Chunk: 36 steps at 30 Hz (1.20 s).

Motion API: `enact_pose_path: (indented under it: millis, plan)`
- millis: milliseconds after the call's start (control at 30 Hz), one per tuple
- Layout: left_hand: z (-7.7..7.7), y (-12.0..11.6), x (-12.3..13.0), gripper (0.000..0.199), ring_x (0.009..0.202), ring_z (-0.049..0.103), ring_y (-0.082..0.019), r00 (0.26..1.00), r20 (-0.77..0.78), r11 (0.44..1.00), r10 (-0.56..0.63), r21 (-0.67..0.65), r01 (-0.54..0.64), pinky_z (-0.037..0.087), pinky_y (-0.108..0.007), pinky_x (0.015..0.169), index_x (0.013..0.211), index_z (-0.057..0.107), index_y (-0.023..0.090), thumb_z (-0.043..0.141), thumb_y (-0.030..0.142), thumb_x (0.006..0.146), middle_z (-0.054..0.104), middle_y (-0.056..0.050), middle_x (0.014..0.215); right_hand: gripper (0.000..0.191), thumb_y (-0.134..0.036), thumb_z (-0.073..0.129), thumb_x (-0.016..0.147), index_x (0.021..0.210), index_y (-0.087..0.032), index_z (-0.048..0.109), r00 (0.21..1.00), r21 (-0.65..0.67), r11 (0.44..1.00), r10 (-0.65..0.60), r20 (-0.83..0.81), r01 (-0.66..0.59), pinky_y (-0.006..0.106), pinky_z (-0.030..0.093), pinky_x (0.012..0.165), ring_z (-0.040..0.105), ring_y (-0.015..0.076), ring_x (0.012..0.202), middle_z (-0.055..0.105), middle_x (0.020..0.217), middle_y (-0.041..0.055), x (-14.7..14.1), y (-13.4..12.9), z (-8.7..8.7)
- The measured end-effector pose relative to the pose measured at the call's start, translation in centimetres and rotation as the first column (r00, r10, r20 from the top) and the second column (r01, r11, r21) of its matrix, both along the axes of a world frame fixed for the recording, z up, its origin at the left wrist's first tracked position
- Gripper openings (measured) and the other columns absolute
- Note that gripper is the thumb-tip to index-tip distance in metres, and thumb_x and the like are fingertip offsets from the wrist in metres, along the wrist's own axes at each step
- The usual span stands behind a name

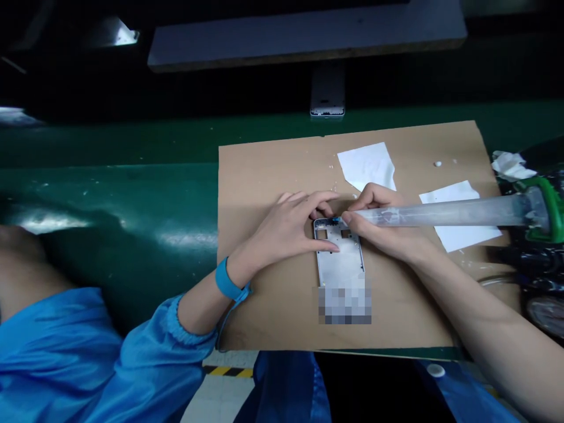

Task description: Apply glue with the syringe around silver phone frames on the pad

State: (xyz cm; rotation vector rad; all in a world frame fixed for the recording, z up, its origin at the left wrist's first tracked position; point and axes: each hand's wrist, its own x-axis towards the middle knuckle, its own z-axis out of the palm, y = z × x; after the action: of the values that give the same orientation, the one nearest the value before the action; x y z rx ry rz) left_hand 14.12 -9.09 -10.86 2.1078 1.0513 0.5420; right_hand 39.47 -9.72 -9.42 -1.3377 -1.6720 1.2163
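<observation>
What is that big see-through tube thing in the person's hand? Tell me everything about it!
It is a large syringe with a clear, cloudy barrel that looks like plastic. It lies almost level, pointing left. A green piece sits at its wide end on the right. Its small blue tip touches the top edge of a silvery phone frame lying on a brown cardboard sheet. The right hand grips it near the tip, like a pen. White smears show inside the barrel near the fingers.

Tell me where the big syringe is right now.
In the head view, the syringe lies across the right half of the brown board, gripped by the right hand, its tip meeting the top edge of the metal phone frame steadied by the left hand.
</observation>
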Motion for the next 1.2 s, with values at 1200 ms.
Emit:
enact_pose_path:
  millis: [1200]
  plan:
    - [0.1,0.0,0.1,0.083,0.126,0.076,-0.029,1.000,0.014,1.000,0.002,0.004,-0.002,0.045,-0.047,0.121,0.161,0.058,0.034,0.098,0.057,0.092,0.082,-0.002,0.136,0.037,-0.047,0.084,0.100,0.086,-0.029,0.056,1.000,0.032,0.999,-0.006,-0.014,0.006,0.035,0.040,0.061,0.053,0.0171,0.066,0.065,0.074,-0.0018,0.1,-0.2,-1.2]
